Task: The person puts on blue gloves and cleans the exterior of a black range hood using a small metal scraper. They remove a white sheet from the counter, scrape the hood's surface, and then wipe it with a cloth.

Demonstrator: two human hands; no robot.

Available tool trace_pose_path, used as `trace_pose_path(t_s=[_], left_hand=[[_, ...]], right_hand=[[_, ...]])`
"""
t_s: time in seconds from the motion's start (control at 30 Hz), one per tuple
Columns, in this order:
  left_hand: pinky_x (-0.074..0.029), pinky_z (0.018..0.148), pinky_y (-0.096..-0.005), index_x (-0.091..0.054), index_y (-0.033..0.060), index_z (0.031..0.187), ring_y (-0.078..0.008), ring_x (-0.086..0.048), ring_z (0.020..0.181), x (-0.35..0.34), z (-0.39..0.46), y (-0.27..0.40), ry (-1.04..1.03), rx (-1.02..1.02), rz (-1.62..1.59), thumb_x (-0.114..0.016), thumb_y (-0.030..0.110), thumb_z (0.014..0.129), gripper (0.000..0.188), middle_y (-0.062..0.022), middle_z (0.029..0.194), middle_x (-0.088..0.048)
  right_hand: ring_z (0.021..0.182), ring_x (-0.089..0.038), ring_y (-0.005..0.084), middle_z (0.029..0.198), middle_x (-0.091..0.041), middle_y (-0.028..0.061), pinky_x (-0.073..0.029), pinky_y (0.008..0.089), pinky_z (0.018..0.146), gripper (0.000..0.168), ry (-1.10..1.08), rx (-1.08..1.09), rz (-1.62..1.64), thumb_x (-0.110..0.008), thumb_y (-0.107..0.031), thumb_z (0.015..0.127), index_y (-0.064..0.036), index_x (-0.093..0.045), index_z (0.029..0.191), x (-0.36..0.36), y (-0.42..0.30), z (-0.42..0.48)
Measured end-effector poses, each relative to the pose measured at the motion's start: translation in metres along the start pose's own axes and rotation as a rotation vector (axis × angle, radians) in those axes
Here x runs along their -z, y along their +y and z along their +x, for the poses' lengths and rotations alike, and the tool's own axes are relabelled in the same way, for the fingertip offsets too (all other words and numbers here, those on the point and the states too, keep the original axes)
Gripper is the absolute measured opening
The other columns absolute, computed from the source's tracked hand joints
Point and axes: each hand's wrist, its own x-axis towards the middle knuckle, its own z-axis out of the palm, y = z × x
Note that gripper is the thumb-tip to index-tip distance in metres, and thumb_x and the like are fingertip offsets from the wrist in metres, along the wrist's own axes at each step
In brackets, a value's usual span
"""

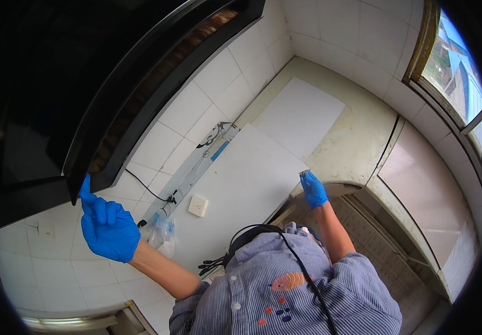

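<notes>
My left hand (109,224), in a blue glove, is raised at the left with its index finger extended against the lower corner of a black range hood (94,184). The other fingers are partly curled and hold nothing visible. My right hand (314,191), also gloved in blue, has its fingertips at the corner of a white board (241,176) on the counter. A small grey, metallic-looking piece (303,172) shows at those fingertips; whether they grip it or the board is unclear. A second white board (299,117) lies beyond the first.
A white socket block (198,205) sits on the near board. Along the tiled wall (211,90) are a printed plastic strip (190,167), a black cable (148,188) and a clear plastic bag (161,234). A curved counter opening (350,217) lies right; a window (454,71) is upper right.
</notes>
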Motion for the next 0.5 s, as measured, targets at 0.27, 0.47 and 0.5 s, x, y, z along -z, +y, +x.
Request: trace_pose_path(t_s=[0.27,0.47,0.5], left_hand=[[-0.040,0.052,-0.0214,0.002,-0.0083,0.139,-0.0103,-0.037,0.053,0.0030,0.0013,0.0017,-0.025,0.002,0.013,-0.043,0.010,0.089,0.070,-0.0173,0.115,-0.056],[-0.039,0.052,-0.0212,0.002,-0.0086,0.139,-0.0097,-0.036,0.053,0.0057,0.0012,0.0023,-0.030,0.006,0.034,-0.043,0.010,0.089,0.071,-0.0172,0.115,-0.056],[-0.039,0.051,-0.0212,0.003,-0.0084,0.139,-0.0097,-0.036,0.053,0.0060,0.0012,0.0027,-0.032,0.008,0.031,-0.044,0.010,0.089,0.071,-0.0173,0.115,-0.056]], right_hand=[[0.094,-0.061,0.0212,0.101,-0.062,0.0105,-0.053,0.0298,0.086,0.025,-0.023,-0.034,0.010,-0.057,0.000,0.085,0.001,-0.055,0.110,-0.0043,0.0034,0.0022],[0.094,-0.061,0.0209,0.102,-0.062,0.0104,-0.053,0.0283,0.085,0.022,-0.050,-0.050,-0.003,-0.056,0.000,0.085,0.001,-0.056,0.107,-0.0079,0.0063,0.0049],[0.094,-0.061,0.0208,0.102,-0.062,0.0104,-0.053,0.0282,0.085,0.021,-0.055,-0.050,-0.007,-0.056,0.000,0.085,0.001,-0.056,0.106,-0.0085,0.0069,0.0056]])
